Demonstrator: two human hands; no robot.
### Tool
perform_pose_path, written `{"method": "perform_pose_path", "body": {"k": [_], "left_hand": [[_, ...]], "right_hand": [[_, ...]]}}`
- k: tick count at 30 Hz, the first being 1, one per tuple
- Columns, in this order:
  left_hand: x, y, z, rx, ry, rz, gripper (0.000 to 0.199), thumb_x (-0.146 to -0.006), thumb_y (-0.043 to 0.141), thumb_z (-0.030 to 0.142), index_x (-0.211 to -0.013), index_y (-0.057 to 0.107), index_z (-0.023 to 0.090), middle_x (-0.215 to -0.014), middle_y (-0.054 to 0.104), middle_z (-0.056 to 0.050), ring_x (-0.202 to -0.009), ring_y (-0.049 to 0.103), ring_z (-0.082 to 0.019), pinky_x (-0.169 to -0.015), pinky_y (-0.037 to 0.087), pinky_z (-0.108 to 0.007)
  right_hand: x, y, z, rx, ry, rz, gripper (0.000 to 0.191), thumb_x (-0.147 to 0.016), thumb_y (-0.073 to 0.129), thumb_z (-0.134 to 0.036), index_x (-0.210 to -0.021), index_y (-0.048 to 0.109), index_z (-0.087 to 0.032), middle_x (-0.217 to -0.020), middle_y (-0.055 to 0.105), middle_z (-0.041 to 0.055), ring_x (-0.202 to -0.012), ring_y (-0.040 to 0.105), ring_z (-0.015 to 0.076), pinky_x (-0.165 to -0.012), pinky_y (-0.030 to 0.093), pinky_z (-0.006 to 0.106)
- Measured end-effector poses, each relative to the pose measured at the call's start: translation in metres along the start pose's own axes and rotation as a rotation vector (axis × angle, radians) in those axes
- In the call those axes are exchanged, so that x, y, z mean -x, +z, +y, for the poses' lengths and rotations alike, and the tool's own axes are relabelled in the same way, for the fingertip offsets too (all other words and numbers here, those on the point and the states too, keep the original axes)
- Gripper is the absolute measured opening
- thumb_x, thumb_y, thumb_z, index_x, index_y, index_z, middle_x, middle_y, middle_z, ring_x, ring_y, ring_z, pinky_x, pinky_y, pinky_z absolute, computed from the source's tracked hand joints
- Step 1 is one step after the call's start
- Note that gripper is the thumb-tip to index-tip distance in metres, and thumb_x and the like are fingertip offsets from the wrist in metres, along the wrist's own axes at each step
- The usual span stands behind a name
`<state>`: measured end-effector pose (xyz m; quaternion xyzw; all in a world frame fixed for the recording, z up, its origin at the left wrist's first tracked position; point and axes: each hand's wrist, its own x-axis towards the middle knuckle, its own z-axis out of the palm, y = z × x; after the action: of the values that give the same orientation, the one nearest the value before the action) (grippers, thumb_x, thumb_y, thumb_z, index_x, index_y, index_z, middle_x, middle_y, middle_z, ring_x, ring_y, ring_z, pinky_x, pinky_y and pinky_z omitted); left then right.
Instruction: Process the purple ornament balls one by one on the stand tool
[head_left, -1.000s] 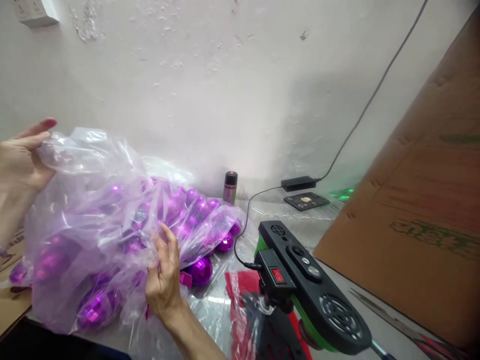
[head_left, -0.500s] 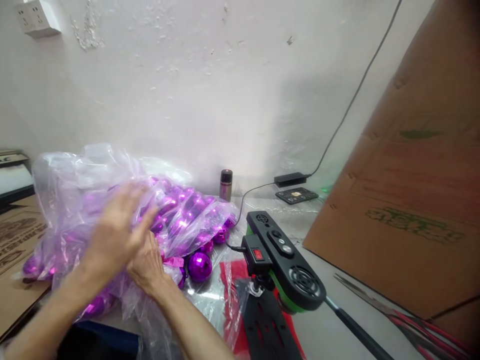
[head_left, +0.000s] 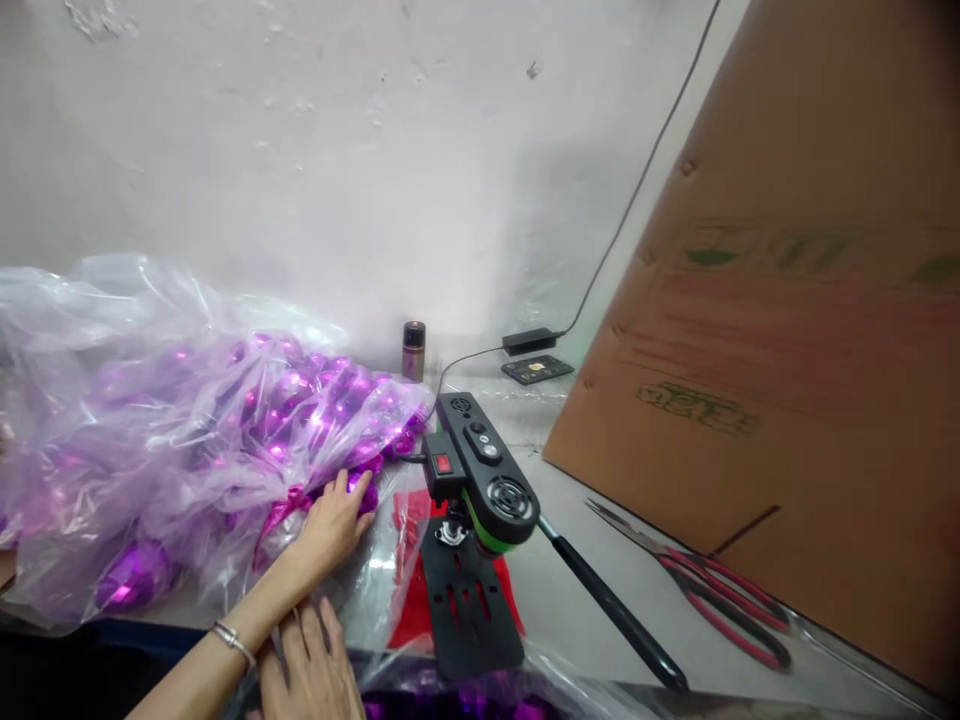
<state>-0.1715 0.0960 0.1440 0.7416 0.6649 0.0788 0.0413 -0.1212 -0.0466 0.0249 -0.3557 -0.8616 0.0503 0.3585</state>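
My left hand (head_left: pixel 334 525), with a bracelet at the wrist, reaches over the near right side of the ball heap. Its index finger and thumb close round a shiny purple ball ornament (head_left: pixel 367 496). Below that forearm is my right hand (head_left: pixel 311 665), its fingers stretched out and apart, holding nothing visible. A clear plastic bag (head_left: pixel 120 320) drapes over many purple ball ornaments (head_left: pixel 300 400) to the left. By my left wrist a magenta ribbon (head_left: pixel 281 515) shows.
A black and green device on a stand (head_left: pixel 487 470) rises over red cloth (head_left: pixel 409 560). Scissors (head_left: pixel 705 590) with red and black handles lie by a large carton (head_left: pixel 750 330). A small bottle (head_left: pixel 414 350), power adapter (head_left: pixel 529 341) and phone (head_left: pixel 537 370) line the wall. More purple balls (head_left: pixel 469 698) show below the front edge.
The view has shifted right. My left hand has moved from the plastic bag to the purple ball at its right side. My right hand has drawn back toward me, under the left forearm.
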Motion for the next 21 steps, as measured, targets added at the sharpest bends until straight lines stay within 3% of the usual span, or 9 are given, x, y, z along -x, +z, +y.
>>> {"method": "perform_pose_path", "body": {"k": [3,5,7,10,13,17,19,21], "left_hand": [[0.01,0.024,-0.015,0.041,0.009,0.065,0.067,-0.113,0.063,0.023,-0.18,0.055,0.021,-0.178,0.06,-0.031,-0.147,0.078,-0.047,-0.105,0.074,-0.058],[0.011,0.034,-0.029,0.092,0.048,0.107,0.066,-0.113,0.064,0.028,-0.178,0.056,0.022,-0.179,0.059,-0.029,-0.153,0.074,-0.048,-0.113,0.071,-0.062],[0.009,0.04,-0.045,0.157,0.097,0.146,0.067,-0.108,0.069,0.033,-0.173,0.059,0.02,-0.177,0.062,-0.028,-0.16,0.069,-0.047,-0.126,0.064,-0.064],[0.002,0.041,-0.067,0.259,0.154,0.195,0.072,-0.1,0.074,0.042,-0.166,0.062,0.017,-0.173,0.066,-0.027,-0.164,0.065,-0.047,-0.136,0.056,-0.066],[-0.004,0.039,-0.079,0.356,0.195,0.221,0.076,-0.092,0.076,0.049,-0.16,0.065,0.016,-0.167,0.072,-0.027,-0.16,0.069,-0.049,-0.136,0.055,-0.069],[-0.005,0.031,-0.073,0.47,0.18,0.254,0.077,-0.085,0.079,0.056,-0.152,0.069,0.018,-0.159,0.077,-0.027,-0.154,0.074,-0.051,-0.134,0.057,-0.069],[-0.002,0.025,-0.061,0.505,0.127,0.285,0.082,-0.089,0.079,0.061,-0.157,0.065,0.017,-0.163,0.074,-0.028,-0.155,0.072,-0.052,-0.134,0.056,-0.072],[0.004,0.016,-0.045,0.649,-0.037,0.339,0.092,-0.089,0.084,0.066,-0.163,0.06,0.018,-0.165,0.07,-0.028,-0.157,0.07,-0.053,-0.135,0.052,-0.075]], "right_hand": [[0.034,0.023,0.003,0.075,0.141,0.14,0.075,-0.094,0.094,-0.065,-0.153,0.079,-0.023,-0.162,0.077,0.0234,-0.147,0.079,0.051,-0.108,0.076,0.065],[0.043,0.035,0.002,0.078,0.292,0.143,0.084,-0.094,0.091,-0.072,-0.162,0.075,-0.025,-0.173,0.067,0.0249,-0.152,0.072,0.0558,-0.109,0.074,0.071],[0.038,0.035,-0.001,0.012,0.4,0.087,0.083,-0.1,0.085,-0.07,-0.17,0.069,-0.028,-0.182,0.055,0.0231,-0.16,0.062,0.0575,-0.116,0.067,0.078],[0.012,0.007,-0.009,-0.187,0.431,-0.105,0.071,-0.114,0.067,-0.062,-0.177,0.062,-0.028,-0.189,0.046,0.0189,-0.171,0.046,0.0537,-0.128,0.054,0.08],[-0.022,-0.031,-0.014,-0.351,0.386,-0.364,0.071,-0.121,0.055,-0.051,-0.182,0.053,-0.015,-0.192,0.036,0.025,-0.177,0.027,0.0497,-0.138,0.041,0.075],[-0.036,-0.059,-0.009,-0.353,0.341,-0.413,0.073,-0.117,0.067,-0.039,-0.181,0.051,-0.006,-0.19,0.039,0.0304,-0.179,0.03,0.0465,-0.141,0.04,0.067],[-0.023,-0.068,0.0,-0.338,0.291,-0.415,0.073,-0.117,0.069,-0.041,-0.18,0.052,-0.01,-0.191,0.041,0.028,-0.179,0.035,0.0434,-0.141,0.041,0.061],[-0.001,-0.075,0.013,-0.316,0.207,-0.419,0.066,-0.117,0.069,-0.044,-0.177,0.058,-0.017,-0.19,0.047,0.0237,-0.177,0.045,0.0406,-0.138,0.049,0.057]]}}
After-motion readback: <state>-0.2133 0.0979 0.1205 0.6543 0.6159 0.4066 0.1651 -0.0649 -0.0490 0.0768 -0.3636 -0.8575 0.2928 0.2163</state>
